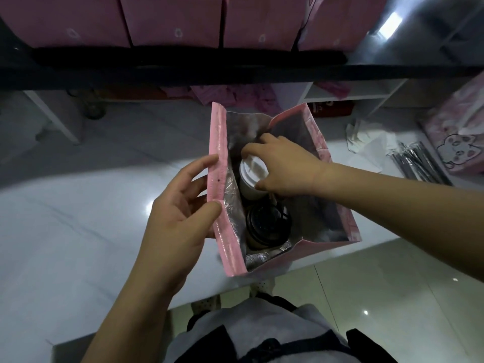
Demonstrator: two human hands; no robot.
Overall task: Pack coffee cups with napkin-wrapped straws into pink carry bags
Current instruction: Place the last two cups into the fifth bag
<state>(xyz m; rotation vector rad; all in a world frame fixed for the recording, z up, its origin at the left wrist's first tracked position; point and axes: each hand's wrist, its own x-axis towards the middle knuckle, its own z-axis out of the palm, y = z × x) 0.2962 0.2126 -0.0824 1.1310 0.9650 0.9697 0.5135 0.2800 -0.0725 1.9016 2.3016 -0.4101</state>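
A pink carry bag point(219, 163) with a silver lining stands open on the white table. My left hand point(178, 218) pinches its left rim between thumb and fingers and holds it open. My right hand point(282, 166) reaches down into the bag, fingers and thumb curled round the top of a paper cup with a white lid point(252, 174). A second cup with a black lid point(267, 226) stands in the bag just in front of it, nearer to me.
At the right lie white napkins point(366, 145), a bundle of wrapped straws point(419, 163) and a flat pink bag with a cartoon animal print point(455, 142). A row of pink bags point(170, 19) stands on a dark shelf at the back. The table edge point(340, 258) runs near me.
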